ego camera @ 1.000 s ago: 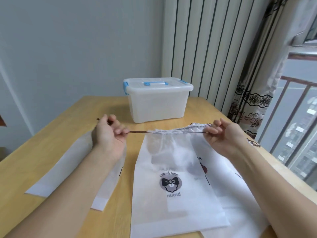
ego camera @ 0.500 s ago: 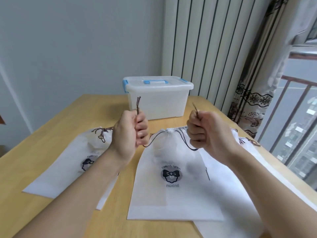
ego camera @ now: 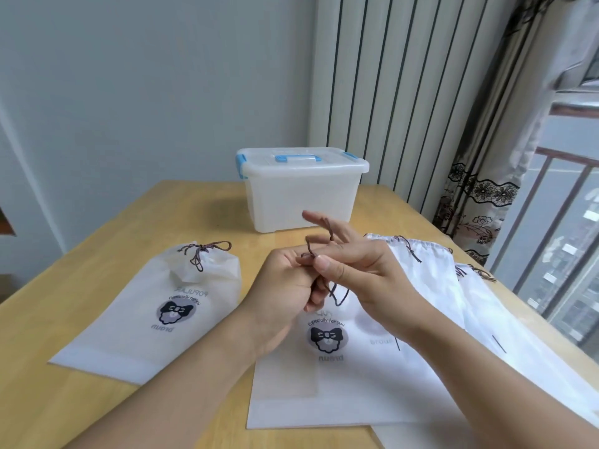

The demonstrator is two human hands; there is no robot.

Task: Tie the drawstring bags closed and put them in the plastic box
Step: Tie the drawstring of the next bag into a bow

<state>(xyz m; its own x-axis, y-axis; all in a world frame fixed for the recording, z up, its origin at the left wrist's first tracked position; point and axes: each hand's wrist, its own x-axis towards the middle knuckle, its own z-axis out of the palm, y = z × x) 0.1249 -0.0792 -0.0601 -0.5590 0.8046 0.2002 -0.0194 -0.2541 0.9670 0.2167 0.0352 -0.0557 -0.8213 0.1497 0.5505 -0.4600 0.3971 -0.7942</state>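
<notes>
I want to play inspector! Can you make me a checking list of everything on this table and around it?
Surface: wooden table, bags spread across it.
Job's things: tied drawstring bag lies at left; middle bag is being tied; more untied bags at right; plastic box at the back, lid on.
Clutter: nothing seen.
Hands: left hand and right hand both pinch the brown drawstring above the middle bag.
Cables: nothing seen.
Surroundings: grey wall, striped curtain, lace curtain, window railing at right.
</notes>
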